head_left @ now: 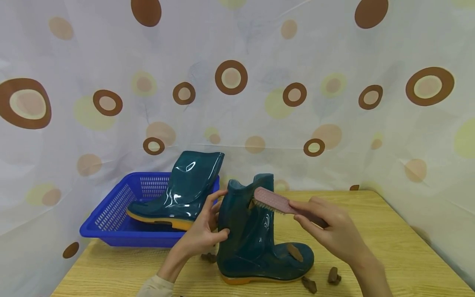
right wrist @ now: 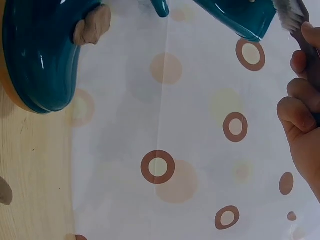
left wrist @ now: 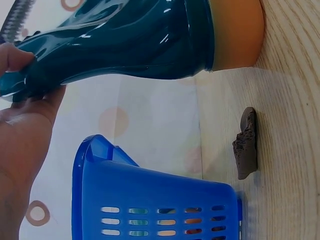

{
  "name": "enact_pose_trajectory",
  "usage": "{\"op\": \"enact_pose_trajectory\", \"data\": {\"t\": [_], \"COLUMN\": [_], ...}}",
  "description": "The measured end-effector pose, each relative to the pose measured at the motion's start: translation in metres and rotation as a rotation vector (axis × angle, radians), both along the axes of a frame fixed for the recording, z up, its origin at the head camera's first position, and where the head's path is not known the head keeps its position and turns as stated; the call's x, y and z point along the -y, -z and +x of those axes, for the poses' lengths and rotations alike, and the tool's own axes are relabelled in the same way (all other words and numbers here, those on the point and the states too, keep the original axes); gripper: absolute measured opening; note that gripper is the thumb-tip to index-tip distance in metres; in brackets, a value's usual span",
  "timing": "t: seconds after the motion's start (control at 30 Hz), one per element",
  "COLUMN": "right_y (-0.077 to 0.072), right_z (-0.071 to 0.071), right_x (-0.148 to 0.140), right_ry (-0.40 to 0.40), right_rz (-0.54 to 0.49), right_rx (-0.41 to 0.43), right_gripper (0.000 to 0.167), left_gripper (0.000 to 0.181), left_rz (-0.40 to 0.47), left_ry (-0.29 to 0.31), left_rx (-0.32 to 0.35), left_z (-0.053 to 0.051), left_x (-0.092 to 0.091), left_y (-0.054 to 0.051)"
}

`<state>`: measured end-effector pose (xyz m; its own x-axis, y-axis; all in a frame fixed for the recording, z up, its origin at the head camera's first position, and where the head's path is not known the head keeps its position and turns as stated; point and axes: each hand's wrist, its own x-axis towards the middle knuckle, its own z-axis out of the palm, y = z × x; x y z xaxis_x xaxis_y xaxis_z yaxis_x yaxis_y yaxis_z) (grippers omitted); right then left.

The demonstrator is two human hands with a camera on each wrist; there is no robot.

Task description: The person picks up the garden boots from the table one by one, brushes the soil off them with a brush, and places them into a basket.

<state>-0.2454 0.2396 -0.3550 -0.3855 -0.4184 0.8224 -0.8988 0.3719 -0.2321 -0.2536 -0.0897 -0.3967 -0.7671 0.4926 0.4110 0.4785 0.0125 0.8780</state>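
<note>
one green boot [head_left: 256, 260], shaft [head_left: 238, 216] in left grip [head_left: 203, 229]; right grip [head_left: 332, 225] beside it, holding brush [head_left: 273, 201]

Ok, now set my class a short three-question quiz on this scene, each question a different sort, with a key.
1. Multiple choice: in the head view, what colour is the back of the brush held by the right hand? A) yellow; B) pink; C) green.
2. True or false: the left hand grips the boot that is outside the blue basket.
3. Fill in the blank: a brown ____ lies on the toe of that boot.

Key:
1. B.
2. True.
3. lump.
</note>
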Motion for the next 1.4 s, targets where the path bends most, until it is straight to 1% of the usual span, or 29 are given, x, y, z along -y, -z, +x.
{"op": "enact_pose_trajectory", "data": {"t": [0.1,0.2,0.27,0.37,0.47,0.67,0.8,1.1,1.23,1.33,1.4], "right_y": [0.001,0.001,0.002,0.002,0.003,0.004,0.003,0.000,-0.002,-0.002,-0.001], "right_z": [0.001,0.002,0.002,0.000,-0.001,-0.001,0.000,0.000,0.001,0.001,0.001], "right_x": [0.004,0.004,0.004,0.003,0.000,-0.005,-0.007,-0.010,-0.013,-0.016,-0.016], "right_ry": [0.026,0.036,0.031,0.018,0.003,-0.007,-0.006,-0.064,-0.084,-0.073,-0.071], "right_rz": [0.043,0.067,0.074,0.078,0.080,0.099,0.116,0.116,0.099,0.065,0.039], "right_rx": [0.042,0.084,0.094,0.087,0.086,0.152,0.176,0.185,0.200,0.184,0.148], "right_gripper": [0.047,0.046,0.045,0.045,0.045,0.043,0.041,0.041,0.042,0.045,0.047], "left_gripper": [0.090,0.090,0.090,0.091,0.091,0.090,0.089,0.092,0.093,0.092,0.092], "left_rz": [0.000,-0.003,-0.002,-0.003,-0.002,-0.001,-0.003,0.003,-0.001,-0.005,-0.005], "left_ry": [0.010,0.010,0.009,0.005,0.006,0.008,0.006,-0.011,-0.014,-0.014,-0.014], "left_rx": [-0.009,-0.009,-0.001,0.011,0.010,-0.005,-0.019,-0.006,-0.001,-0.003,-0.003], "left_z": [0.000,0.000,0.000,0.000,0.000,0.000,0.000,0.000,-0.001,-0.001,-0.002], "left_x": [0.000,0.000,-0.001,-0.001,-0.001,-0.002,-0.002,-0.001,0.000,0.000,0.000], "left_y": [0.000,0.000,-0.001,-0.001,-0.001,0.000,0.000,0.000,0.001,0.002,0.003]}}
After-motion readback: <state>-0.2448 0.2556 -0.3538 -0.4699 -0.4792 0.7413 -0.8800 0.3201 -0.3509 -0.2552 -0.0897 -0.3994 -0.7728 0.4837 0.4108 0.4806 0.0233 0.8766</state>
